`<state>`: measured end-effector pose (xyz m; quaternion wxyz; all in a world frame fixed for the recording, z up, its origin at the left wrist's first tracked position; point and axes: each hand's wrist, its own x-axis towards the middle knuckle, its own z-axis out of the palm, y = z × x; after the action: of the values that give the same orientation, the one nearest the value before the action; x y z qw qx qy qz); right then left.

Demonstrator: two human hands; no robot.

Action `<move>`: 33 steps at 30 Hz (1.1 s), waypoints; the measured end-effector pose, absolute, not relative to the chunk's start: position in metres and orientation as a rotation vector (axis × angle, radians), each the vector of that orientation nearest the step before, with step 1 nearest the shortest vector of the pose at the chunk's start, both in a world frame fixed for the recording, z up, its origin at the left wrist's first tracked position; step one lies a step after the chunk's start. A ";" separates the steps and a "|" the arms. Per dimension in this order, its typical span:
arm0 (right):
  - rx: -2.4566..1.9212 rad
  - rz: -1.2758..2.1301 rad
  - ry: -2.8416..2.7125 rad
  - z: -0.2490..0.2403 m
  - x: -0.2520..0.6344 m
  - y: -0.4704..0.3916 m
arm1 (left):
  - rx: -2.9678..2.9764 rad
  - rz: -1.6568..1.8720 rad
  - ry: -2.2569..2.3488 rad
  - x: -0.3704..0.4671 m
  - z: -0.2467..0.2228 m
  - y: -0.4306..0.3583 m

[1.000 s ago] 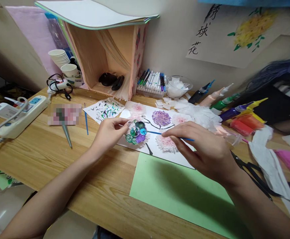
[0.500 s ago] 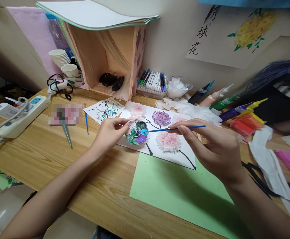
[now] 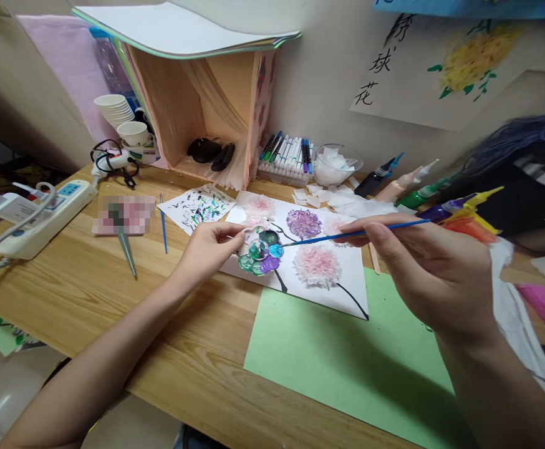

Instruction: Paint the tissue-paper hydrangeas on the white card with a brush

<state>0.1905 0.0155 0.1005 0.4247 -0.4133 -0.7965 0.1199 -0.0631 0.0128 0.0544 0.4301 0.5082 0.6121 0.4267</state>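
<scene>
Sheet: flat, flowered.
Right hand: right of sheet, pinching brush.
Left hand: at sheet's left edge, pinching palette; hands apart.
Palette: over sheet's left part, between hands.
Brush: over sheet, tip beside palette's blue paint.

Left hand and right hand are bare — both forearms likewise.

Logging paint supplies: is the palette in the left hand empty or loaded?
Loaded: the palette shows purple, blue and green paint; its depth cannot be told.
</scene>
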 end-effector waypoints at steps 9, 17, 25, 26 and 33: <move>-1.022 0.408 -2.108 0.102 0.191 0.017 | 1.206 1.069 1.508 -0.064 0.055 0.013; -1.081 0.497 -2.126 0.106 0.196 0.017 | 1.202 1.078 1.509 -0.063 0.056 0.014; -1.025 0.467 -2.139 0.108 0.198 0.020 | 1.217 1.072 1.497 -0.065 0.053 0.014; -1.017 0.474 -2.139 0.109 0.199 0.020 | 1.218 1.073 1.493 -0.065 0.052 0.015; -0.974 0.532 -2.096 0.112 0.200 0.019 | 1.211 1.059 1.493 -0.065 0.053 0.014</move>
<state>0.2001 0.0189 0.1115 0.3754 -0.3805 -0.8192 0.2080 -0.0652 0.0144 0.0528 0.4559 0.4911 0.6054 0.4295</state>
